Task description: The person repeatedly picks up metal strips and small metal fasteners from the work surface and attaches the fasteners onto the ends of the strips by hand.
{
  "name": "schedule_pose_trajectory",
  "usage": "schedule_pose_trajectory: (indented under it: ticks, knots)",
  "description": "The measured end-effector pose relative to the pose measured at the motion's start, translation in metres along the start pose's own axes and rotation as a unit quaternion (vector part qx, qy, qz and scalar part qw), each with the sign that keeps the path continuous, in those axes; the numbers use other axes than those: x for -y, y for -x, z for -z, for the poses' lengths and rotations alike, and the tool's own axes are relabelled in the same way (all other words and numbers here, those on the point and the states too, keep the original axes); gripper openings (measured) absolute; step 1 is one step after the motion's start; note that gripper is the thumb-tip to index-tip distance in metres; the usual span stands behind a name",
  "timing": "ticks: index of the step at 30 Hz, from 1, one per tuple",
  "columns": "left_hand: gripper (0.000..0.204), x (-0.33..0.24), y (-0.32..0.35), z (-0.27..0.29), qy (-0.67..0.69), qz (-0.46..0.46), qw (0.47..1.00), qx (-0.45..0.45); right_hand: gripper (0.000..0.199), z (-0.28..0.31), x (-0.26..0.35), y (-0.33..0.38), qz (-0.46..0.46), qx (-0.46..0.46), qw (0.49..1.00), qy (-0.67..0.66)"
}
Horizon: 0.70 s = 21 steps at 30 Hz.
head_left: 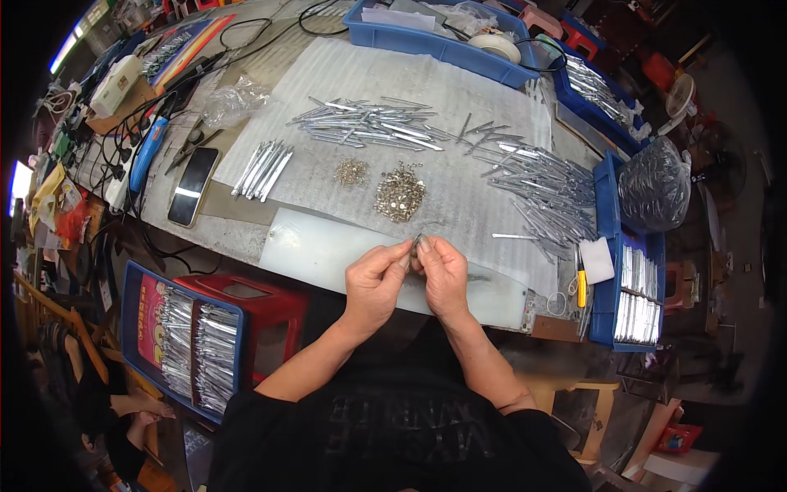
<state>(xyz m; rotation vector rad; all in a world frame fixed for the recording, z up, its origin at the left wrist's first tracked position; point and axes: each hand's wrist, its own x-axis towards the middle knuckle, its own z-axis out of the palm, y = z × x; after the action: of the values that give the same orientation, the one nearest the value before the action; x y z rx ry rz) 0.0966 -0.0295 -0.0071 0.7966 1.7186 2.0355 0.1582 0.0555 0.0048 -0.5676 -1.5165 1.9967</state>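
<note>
My left hand [375, 279] and my right hand [443, 275] meet over the near edge of the workbench, fingertips pinched together on a small metal part [416, 243] held between them. Just beyond the hands lies a white plastic board [328, 250]. Farther out on the white foam sheet [459, 98] sit a heap of small metal fittings [400, 195] and a smaller heap [352, 171]. Piles of thin metal rods lie at the back centre [369, 127], at the right [545, 189], and in a neat bundle at the left [262, 168].
A black phone [193, 185], pliers [190, 143] and cables lie at the left. Blue bins stand at the back [426, 41] and right [611, 246], the right one with bagged rods. A red stool [262, 303] carries a blue tray of rods [188, 344]. A yellow-handled cutter [580, 283] lies at the right.
</note>
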Motion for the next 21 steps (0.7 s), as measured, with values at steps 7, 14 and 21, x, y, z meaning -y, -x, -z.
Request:
schedule_pose_trajectory:
  ticks: [7,14,21]
  knots:
    - [0.020,-0.0015,0.0009,-0.0003,0.086,0.072,0.994,-0.001,0.019,0.0013,-0.0042,-0.0031,0.024,-0.019,0.999,0.018]
    - [0.020,0.0018,0.0013,-0.0016,0.064,0.048,0.997,0.005,0.021,0.0044,-0.0070,-0.0035,0.012,-0.027,0.999,0.023]
    - [0.019,-0.0004,0.0014,-0.0016,0.101,0.058,0.993,0.000,0.022,0.0013,-0.0036,-0.0023,0.054,-0.007,0.993,0.102]
